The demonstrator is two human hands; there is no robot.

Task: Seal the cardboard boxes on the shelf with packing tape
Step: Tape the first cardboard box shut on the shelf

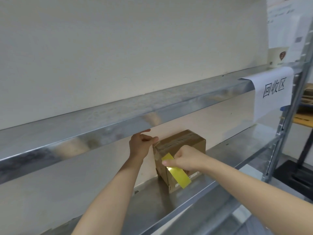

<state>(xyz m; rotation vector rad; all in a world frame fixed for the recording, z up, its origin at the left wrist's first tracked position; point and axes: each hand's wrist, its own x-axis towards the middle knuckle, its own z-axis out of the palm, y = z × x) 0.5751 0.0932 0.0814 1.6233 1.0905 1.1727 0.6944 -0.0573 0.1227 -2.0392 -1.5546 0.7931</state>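
Note:
A small cardboard box (183, 141) stands on the lower metal shelf (199, 199) against the wall. A yellow strip of packing tape (180, 178) runs from the box's near top edge down its front, its loose end hanging free. My right hand (183, 158) pinches the strip near the top of the box's front face. At the box's upper left corner my left hand (140, 146) presses with its thumb, the fingers straight. No tape roll is visible.
The upper metal shelf (118, 119) juts out just above my hands. A paper label (274, 92) hangs from its right end. A paper cup (277, 56) stands on that shelf at the far right. A steel upright (291, 106) frames the right side.

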